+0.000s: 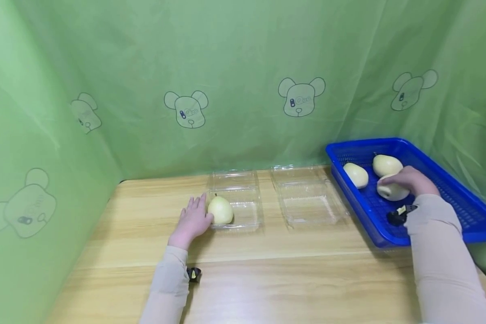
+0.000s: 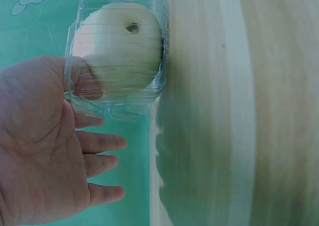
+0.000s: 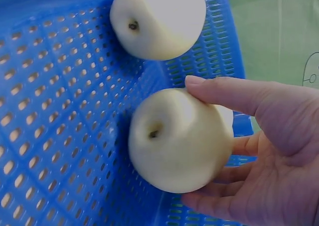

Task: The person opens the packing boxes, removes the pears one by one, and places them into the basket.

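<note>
My left hand (image 1: 192, 222), fingers extended, lies at the left side of a clear plastic container (image 1: 249, 213). One yellowish pear (image 1: 220, 210) sits in that container, and the thumb reaches the container's wall beside it in the left wrist view. Inside a blue basket (image 1: 364, 143) at the right, my right hand (image 1: 419, 181) grips another pear (image 3: 174, 141). Its thumb is on top and its fingers curl under the fruit. Two more pears are in the basket, one at the left (image 1: 355, 175) and one behind the gripped pear (image 1: 384, 164).
A second clear container (image 1: 308, 209) with its lid open stands between the first container and the basket. Green cloth (image 1: 243, 67) with bear-head prints hangs behind and along the sides of the wooden table (image 1: 267, 279). Each wrist carries a small black camera.
</note>
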Demonstrator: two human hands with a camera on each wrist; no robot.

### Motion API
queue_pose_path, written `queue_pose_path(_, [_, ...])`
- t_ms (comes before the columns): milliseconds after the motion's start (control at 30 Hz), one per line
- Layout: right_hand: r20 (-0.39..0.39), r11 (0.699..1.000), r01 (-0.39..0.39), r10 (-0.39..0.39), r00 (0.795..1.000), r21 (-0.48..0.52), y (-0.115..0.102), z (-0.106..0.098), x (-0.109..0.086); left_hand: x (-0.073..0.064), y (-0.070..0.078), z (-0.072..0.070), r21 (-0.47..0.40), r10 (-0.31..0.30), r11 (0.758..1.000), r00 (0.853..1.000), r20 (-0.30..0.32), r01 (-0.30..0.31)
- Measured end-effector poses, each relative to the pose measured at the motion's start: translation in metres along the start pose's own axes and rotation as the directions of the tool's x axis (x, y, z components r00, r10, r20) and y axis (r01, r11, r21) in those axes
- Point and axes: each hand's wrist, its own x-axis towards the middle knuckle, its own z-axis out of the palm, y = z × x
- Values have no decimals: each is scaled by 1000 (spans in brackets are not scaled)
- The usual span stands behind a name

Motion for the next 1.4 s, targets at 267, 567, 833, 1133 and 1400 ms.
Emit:
queue_pose_path(267, [-10, 994, -14, 15, 1000, 105, -3, 1, 3, 0, 0, -1, 1, 3, 1000, 1000, -8, -3])
queue_pose_path(567, [-27, 996, 6, -3, 1000, 90, -5, -3, 8, 0, -2, -1, 2, 1, 1000, 1000, -9, -1])
queue_pose_path(833, [-80, 996, 18, -11, 997, 86, -9, -6, 5, 1, -4, 0, -4, 1, 1000, 1000, -10, -1])
queue_pose_path(1133, [-124, 1000, 6, -4, 992, 19, -12, -10, -5, 1, -4, 0, 5, -1, 1000, 1000, -5, 1])
queue_pose_path(1400, [-138, 999, 5, 1, 990, 43, -12, -16, -9, 1, -2, 2, 6, -3, 1000, 1000, -1, 3])
